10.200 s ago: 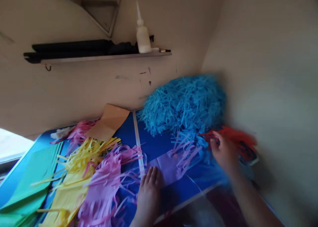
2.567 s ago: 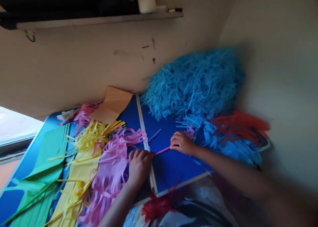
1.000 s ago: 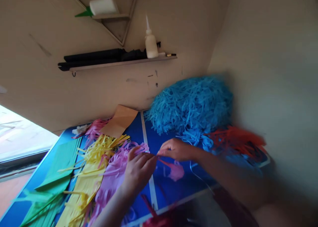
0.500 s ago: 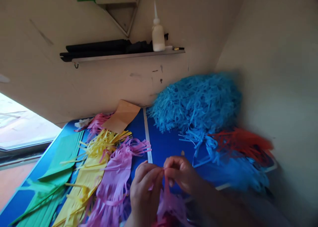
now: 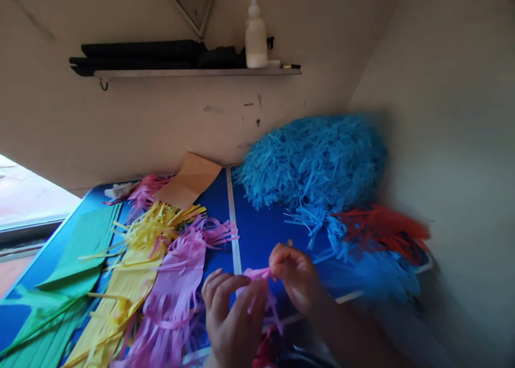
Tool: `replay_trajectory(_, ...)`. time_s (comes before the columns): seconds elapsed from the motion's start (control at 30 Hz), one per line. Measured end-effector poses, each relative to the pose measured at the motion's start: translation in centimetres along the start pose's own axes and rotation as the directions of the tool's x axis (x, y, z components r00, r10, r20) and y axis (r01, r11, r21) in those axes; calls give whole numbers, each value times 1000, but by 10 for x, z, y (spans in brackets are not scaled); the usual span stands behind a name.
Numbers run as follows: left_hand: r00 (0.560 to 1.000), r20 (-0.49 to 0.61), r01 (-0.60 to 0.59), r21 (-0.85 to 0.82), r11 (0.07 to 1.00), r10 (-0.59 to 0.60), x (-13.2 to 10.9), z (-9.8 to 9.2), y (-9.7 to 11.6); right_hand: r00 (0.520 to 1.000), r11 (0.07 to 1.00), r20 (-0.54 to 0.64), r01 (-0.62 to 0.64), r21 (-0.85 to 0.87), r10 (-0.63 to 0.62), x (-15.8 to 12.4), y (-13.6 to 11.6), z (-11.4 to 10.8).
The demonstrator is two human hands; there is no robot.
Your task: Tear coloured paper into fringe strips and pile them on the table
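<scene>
Between my two hands is a piece of pink fringed tissue paper [image 5: 257, 274]. My right hand [image 5: 295, 274] pinches one gathered end of it between thumb and fingertips. From the other side my left hand [image 5: 235, 317] grips the paper with thumb and forefinger, its other fingers curved loosely. Thin pink strips dangle below the hands. Left of them lies a sheet of lilac fringed tissue paper [image 5: 181, 282], cut into strips at its ends. Under the hands, a dark red thing [image 5: 269, 346] shows only in part, and I cannot make out what it is.
On the blue table [image 5: 263, 226] lie yellow fringed paper [image 5: 134, 274], green paper [image 5: 78, 244] and a brown paper piece [image 5: 189, 180]. A big blue fringed paper mass [image 5: 314, 164] and red strips [image 5: 384, 231] sit at right. A shelf [image 5: 193, 73] holds a glue bottle [image 5: 256, 41].
My hands have moved slightly apart, and the pink paper now stretches sideways between them instead of hanging down. The view has tilted downward a little.
</scene>
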State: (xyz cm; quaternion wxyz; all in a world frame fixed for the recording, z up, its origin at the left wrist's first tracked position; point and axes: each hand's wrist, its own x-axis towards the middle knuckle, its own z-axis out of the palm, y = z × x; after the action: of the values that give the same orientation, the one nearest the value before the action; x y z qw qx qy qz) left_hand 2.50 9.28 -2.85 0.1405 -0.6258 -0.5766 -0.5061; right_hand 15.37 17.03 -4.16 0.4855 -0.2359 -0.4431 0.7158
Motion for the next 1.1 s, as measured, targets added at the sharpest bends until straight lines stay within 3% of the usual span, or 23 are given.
replay_trajectory(0.23,999,41,29,-1,1000,-29,-3,6,3,998,996,9,61,-57,-61,-9,2,-3)
replay_trajectory(0.33,987,134,106,-132,986,-88,1,5,2,999,999,-16,49,0,-49,-9,0,-3)
replay_trajectory(0.5,965,263,83,-250,965,-15,4,-4,-7,996,996,-58,66,64,-62,-9,-3,-10)
replay_trajectory(0.6,985,169,73,-219,973,-36,2,-12,-10,994,995,-71,90,51,-86,-9,-4,-13)
replay_trajectory(0.73,999,41,-4,-133,991,10,5,-14,2,992,994,-55,111,6,-110,-11,-1,-9)
replay_trajectory(0.97,996,84,46,-142,989,-34,11,2,10,991,984,29,134,-115,-132,-17,2,-5)
replay_trajectory(1.1,977,212,62,-239,969,-10,7,5,1,989,975,40,149,-168,-144,-18,1,-8)
